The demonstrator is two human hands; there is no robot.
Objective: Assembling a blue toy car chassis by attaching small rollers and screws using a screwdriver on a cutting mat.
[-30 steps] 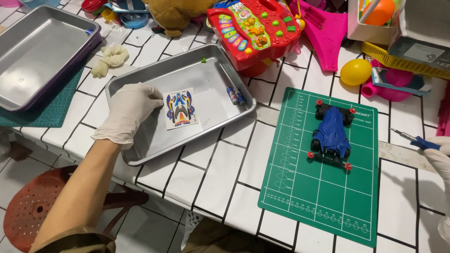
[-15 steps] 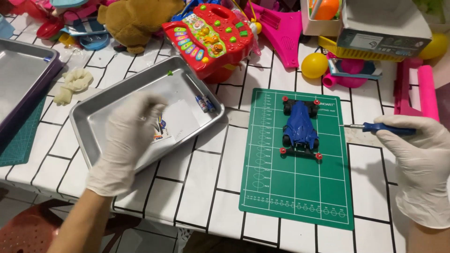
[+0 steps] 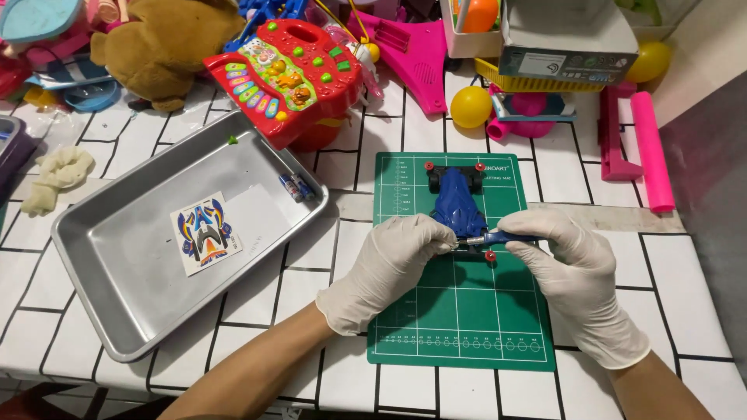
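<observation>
A blue toy race car (image 3: 457,204) with red wheel hubs sits on a green cutting mat (image 3: 459,288). My left hand (image 3: 387,268), in a white glove, rests on the mat and touches the car's near end. My right hand (image 3: 580,280), also gloved, grips a blue-handled screwdriver (image 3: 498,239) whose metal tip points left at the car's rear, meeting my left fingertips. A metal tray (image 3: 132,288) to the left holds a sticker sheet (image 3: 205,233) and two small batteries (image 3: 296,187).
Toys crowd the far side of the white tiled table: a red toy keyboard (image 3: 288,74), a brown plush (image 3: 167,43), a yellow ball (image 3: 471,106), pink plastic pieces (image 3: 650,148) and a grey box (image 3: 568,35). A cream cloth (image 3: 54,177) lies at the left.
My left hand left the tray and the sticker sheet and came over to the car. My right hand brought the screwdriver in from the right to the car's rear. The view shifted.
</observation>
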